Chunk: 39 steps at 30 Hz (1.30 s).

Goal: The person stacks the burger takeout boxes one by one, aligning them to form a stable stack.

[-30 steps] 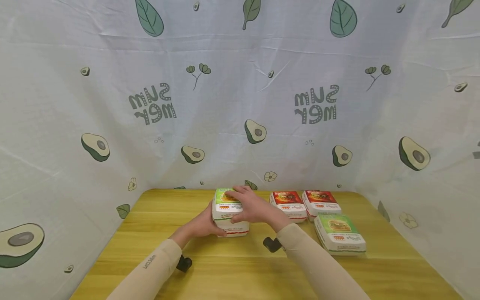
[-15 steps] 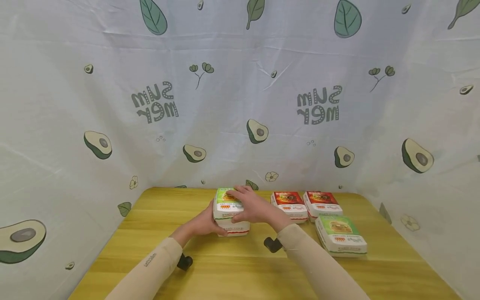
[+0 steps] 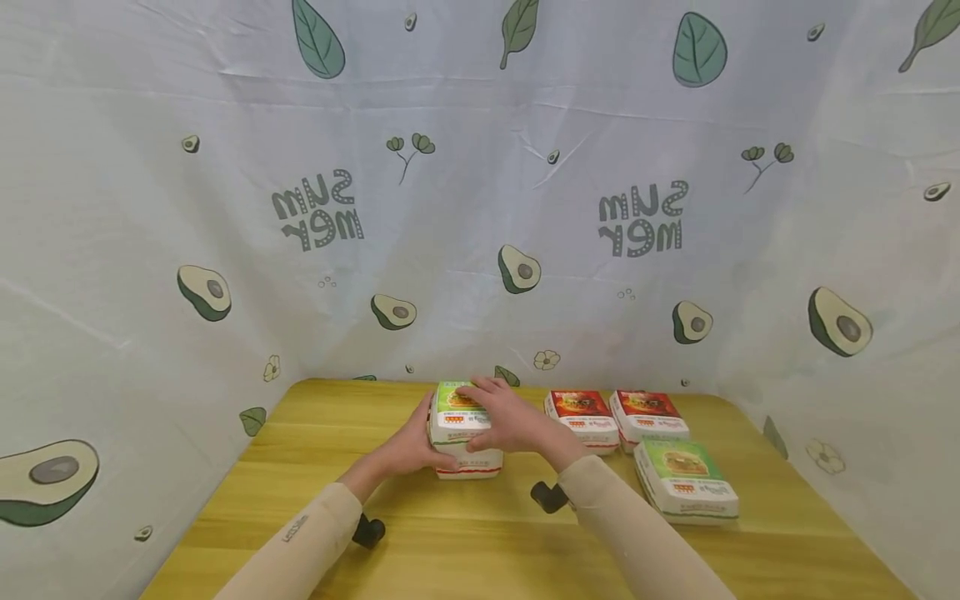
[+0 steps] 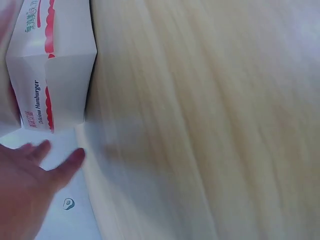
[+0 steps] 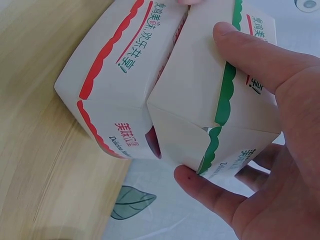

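Observation:
In the head view, a green-topped hamburger box (image 3: pixel 462 417) sits on a red-trimmed hamburger box (image 3: pixel 477 463) at the table's middle. My right hand (image 3: pixel 513 421) grips the upper box, fingers over its top and side, thumb (image 5: pixel 250 50) pressed on its front. The right wrist view shows a narrow wedge-shaped gap, with red showing, between the two boxes. Holding the stack from the left is my left hand (image 3: pixel 408 446), its thumb across the front near the seam. Its other fingers (image 4: pixel 70 165) spread beside the left end of the lower box in the left wrist view.
To the right on the wooden table (image 3: pixel 465 558) stand two red-topped hamburger boxes (image 3: pixel 582 421) side by side, with another green-topped box (image 3: pixel 686 479) in front of the farther-right one. A patterned white curtain (image 3: pixel 450 233) hangs behind the table and along its sides.
The head view shifts slightly. Both hands keep their places on the stacked boxes, and the boxes on the right have not moved.

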Motion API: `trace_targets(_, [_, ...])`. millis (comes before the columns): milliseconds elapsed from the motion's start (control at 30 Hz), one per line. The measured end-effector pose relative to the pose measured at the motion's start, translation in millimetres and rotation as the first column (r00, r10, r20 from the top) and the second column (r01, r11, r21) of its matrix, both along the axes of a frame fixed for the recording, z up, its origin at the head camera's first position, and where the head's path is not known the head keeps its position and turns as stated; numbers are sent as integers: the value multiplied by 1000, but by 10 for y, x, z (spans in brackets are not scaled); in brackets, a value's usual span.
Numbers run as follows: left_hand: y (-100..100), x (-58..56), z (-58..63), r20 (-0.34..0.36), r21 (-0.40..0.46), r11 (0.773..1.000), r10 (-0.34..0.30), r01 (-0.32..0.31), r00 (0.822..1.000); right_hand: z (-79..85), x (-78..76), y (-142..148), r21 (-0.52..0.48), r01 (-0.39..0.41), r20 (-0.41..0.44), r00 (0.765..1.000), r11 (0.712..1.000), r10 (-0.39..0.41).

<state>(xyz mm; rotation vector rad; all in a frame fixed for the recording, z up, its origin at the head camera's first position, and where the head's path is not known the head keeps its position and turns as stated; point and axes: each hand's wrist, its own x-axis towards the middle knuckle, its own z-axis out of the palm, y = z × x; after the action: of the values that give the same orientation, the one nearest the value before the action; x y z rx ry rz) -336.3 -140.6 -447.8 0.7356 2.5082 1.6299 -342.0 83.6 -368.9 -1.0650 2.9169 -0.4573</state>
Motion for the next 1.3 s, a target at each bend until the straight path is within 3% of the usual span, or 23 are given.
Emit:
trace_targets(100, [-3,25,28,-5,-29,997,68,-68,998,-8,-10,2,3,0,-4,1000,1000,0])
trace_targets(200, [-2,31,52,-11,-43,994,96,-96,995,-17,-18,-1,4,-1,-3,1000,1000,1])
trace_targets(433, [7,20,93,-5,-16,996,92,-92,996,-19,-15,-4,1,-4,-16,1000,1000,4])
trace_targets(767, [2,12,111,-70,-63,993,91,-96,993,-3,20,-14,15,4,-12,1000,1000,-4])
trace_targets(1300, [-7,3,131,-63,-50,993,108,-111,992,-19,-21,19,1,-29,13,999,1000,29])
